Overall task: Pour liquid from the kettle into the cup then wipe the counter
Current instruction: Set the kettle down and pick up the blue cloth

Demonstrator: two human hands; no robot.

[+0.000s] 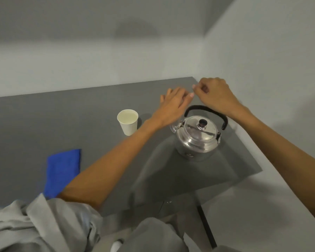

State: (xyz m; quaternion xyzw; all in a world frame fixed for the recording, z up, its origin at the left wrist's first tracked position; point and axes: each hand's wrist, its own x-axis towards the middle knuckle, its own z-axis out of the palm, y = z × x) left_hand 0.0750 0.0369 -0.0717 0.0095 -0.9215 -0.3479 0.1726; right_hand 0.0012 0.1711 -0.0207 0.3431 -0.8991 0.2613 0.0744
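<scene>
A shiny steel kettle point(197, 138) with a black handle and a black lid knob stands upright on the grey counter point(44, 120), right of centre. A white paper cup point(128, 121) stands to its left, pale inside. A folded blue cloth point(63, 171) lies flat near the counter's front left. My left hand point(173, 104) hovers beyond the kettle, fingers spread, holding nothing. My right hand point(215, 93) is above and behind the kettle's handle, fingers curled loosely, apart from the handle. The two hands nearly touch at the fingertips.
The counter ends at a pale wall behind and at its right edge near the kettle. Below the front edge are a dark table leg point(206, 226) and my grey clothing point(44, 228).
</scene>
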